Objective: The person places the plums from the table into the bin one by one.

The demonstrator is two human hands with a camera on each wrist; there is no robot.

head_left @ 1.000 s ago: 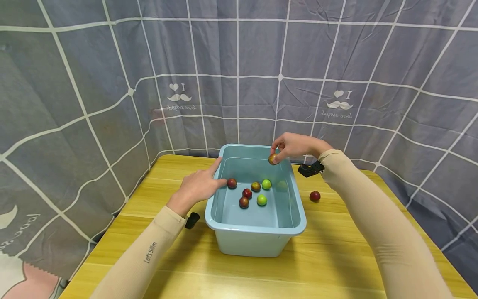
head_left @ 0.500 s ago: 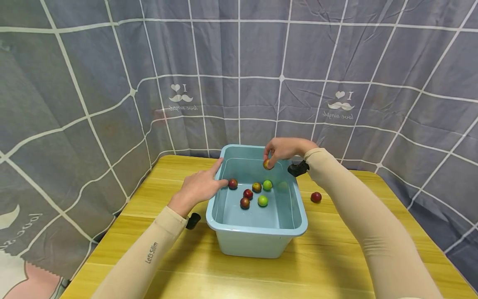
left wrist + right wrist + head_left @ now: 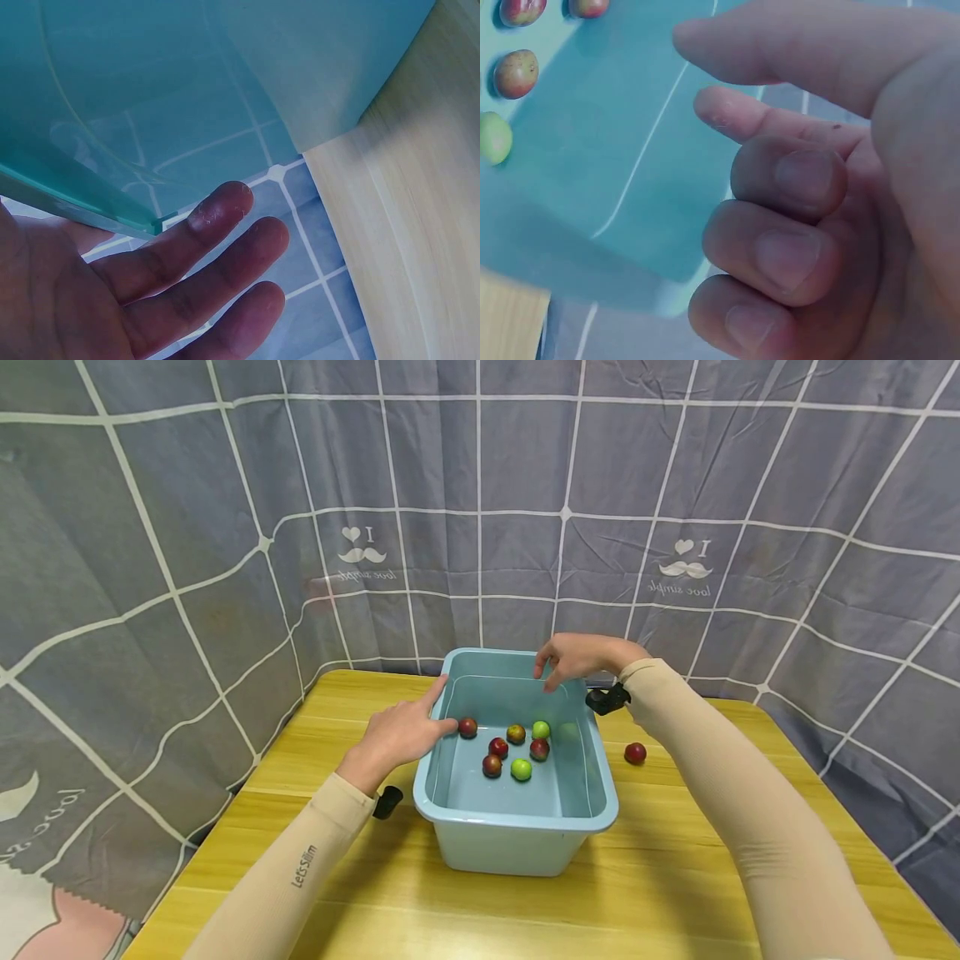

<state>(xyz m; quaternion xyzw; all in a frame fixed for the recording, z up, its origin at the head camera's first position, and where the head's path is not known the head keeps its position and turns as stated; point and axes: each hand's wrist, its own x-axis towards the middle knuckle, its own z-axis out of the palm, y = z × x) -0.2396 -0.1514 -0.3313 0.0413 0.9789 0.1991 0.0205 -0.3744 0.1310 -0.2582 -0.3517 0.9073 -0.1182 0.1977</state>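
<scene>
My left hand rests at the left rim of a light-blue plastic bin, its thumb over the edge and its index finger along the rim. In the left wrist view, the other fingers stretch loosely outside the wall. Over the bin's far right corner is my right hand, holding nothing. Its thumb and index finger are apart, while the remaining fingers are curled. On the bin's floor lie several dark red or mottled plums and two bright green fruits.
One dark red plum lies on the wooden table, right of the bin. A grey curtain with white grid lines hangs behind the table and along its sides.
My right hand has moved left over the bin and let go of the plum, which now lies inside. The nearer green fruit has shifted slightly. My left hand has stayed in place.
</scene>
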